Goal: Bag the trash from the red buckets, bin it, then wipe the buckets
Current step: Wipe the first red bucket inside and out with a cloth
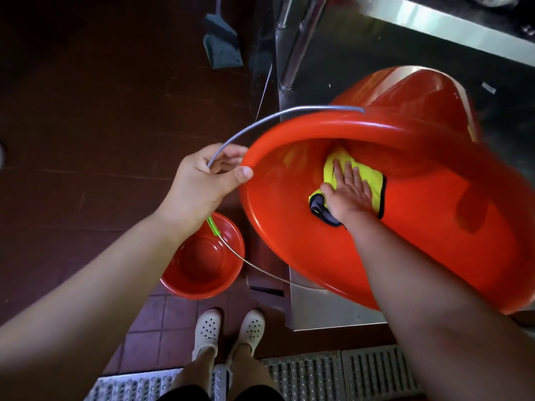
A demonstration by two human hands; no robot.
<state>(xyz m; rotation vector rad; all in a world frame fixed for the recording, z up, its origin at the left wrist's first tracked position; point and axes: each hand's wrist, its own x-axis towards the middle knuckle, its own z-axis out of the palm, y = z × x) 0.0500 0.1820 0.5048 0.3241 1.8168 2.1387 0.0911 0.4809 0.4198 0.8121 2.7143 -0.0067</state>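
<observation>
Now wiping step: right hand (351, 192) flat, pressing yellow dark-edged cloth (373, 183) inside tilted large red plastic bucket (405, 241); left hand (199, 183) grip pinches rim. Next, likely: sweep remaining wall, then small red bucket (202, 264).

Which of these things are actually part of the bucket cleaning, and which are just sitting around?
In use:
big red bucket, tilted
its wire handle, gripped by the left hand
yellow cloth, pressed inside by the right hand
small red bucket, on the floor

Lying about:
dustpan
floor grates
steel counter

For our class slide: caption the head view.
Left hand tilts a red bucket by its rim; right hand presses a yellow cloth inside.
</observation>
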